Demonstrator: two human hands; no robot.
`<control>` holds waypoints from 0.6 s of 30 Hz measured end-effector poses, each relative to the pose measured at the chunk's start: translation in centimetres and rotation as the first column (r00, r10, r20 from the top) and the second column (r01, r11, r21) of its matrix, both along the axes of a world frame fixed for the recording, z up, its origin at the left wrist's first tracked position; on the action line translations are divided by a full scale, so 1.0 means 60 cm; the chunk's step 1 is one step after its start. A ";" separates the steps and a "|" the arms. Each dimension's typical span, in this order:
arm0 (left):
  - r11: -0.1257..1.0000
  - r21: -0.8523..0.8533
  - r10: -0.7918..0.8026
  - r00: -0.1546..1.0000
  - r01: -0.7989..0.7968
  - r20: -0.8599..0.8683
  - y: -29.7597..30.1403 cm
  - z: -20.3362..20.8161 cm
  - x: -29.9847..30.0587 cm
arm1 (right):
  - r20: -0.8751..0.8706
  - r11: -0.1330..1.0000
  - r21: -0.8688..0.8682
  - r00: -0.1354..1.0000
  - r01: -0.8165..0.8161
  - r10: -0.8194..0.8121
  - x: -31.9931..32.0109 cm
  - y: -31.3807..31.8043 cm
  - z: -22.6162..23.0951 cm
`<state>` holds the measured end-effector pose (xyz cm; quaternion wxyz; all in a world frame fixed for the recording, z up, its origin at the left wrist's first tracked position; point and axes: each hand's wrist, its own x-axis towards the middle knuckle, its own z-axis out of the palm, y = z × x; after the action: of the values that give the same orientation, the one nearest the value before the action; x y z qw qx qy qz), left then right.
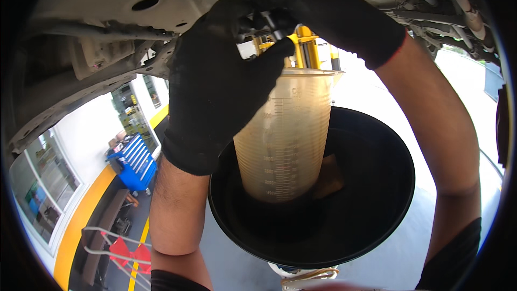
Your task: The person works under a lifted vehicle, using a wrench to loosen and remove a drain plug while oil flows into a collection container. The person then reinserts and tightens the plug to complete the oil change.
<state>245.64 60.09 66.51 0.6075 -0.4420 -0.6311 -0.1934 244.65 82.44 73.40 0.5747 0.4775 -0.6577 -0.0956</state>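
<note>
Two black-gloved hands reach up to the vehicle underbody (134,0) at the top of the frame. In the head view, the left hand (215,81), at upper centre, is curled around a slim dark tool (272,24), while the right hand (323,11) closes over its upper end. Directly beneath the grip, at centre frame, a translucent measuring jug (285,140) stands inside a black drain funnel (371,183). Lower left sits a blue tool cart (132,161).

No packages, labels, signs, screens.
</note>
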 end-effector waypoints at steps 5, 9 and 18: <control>0.990 -0.010 0.141 0.990 -0.141 -0.009 0.011 0.025 -0.012 | 0.127 0.954 -0.160 0.964 0.252 -0.234 -0.058 -0.054 0.025; 0.988 0.008 0.154 0.987 -0.154 0.051 0.018 0.035 -0.024 | 0.322 0.919 -0.394 0.933 -0.023 0.162 -0.072 -0.050 0.000; 0.995 0.056 0.060 0.946 -0.082 0.319 0.025 0.057 -0.066 | 0.051 0.915 -0.403 0.998 -0.007 0.030 -0.096 -0.082 -0.002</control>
<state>241.66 61.62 69.92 0.5197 -0.3613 -0.7288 -0.2612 238.91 77.51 73.30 0.6428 0.3577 -0.6747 0.0604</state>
